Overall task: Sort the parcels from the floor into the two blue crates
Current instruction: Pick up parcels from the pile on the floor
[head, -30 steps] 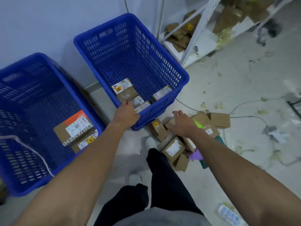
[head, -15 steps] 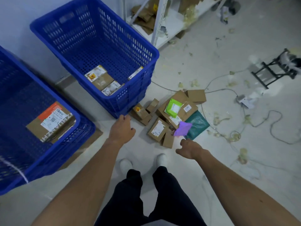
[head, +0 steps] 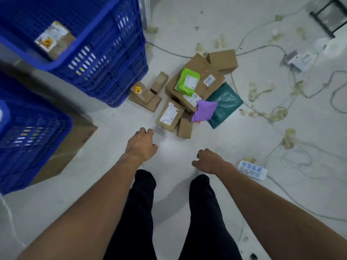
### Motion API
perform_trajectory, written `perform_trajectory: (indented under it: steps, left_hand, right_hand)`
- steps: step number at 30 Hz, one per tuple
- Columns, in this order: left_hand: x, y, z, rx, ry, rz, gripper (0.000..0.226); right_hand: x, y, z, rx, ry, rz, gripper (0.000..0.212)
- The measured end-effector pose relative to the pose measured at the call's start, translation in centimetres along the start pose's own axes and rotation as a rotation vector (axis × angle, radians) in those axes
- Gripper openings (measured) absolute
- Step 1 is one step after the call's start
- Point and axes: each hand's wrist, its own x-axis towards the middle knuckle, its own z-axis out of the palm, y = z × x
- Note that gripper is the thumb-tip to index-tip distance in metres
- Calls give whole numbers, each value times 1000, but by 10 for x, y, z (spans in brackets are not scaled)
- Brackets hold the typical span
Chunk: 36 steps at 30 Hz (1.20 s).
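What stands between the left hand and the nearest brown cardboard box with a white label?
Nothing visible does: only bare pale floor lies between the empty left hand and the brown cardboard box with the white label.

Parcels (head: pixel 189 94) lie right of both crates (head: pixel 105 59).

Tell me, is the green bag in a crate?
Out. The green bag lies on a brown box in the floor pile, beside the crate, not inside.

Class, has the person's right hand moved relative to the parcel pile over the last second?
Yes. The right hand has drawn back off the parcel pile toward the person's legs, now clear of the purple mailer.
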Motion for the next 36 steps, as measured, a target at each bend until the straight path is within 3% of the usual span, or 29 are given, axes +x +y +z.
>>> perform_trajectory:
  steps: [12,20,26,31,36]
  left_hand:
    - [143,66,227,-90,-123,-4,48]
    - [254,45,310,-22,-48,25,48]
    - [316,30,348,-83,9,94,56]
    - [331,34,376,-148,41,29,54]
    - [332,45,390,-351,-2,-183,63]
  right_hand:
    - [219,111,68,19,-21,26,53]
    - [366,99,105,128,258,-6,71]
    - [443,58,123,488,539,79,67]
    - [470,65,130,454,651,41,76]
    - [478,85,122,259,713,-120,92]
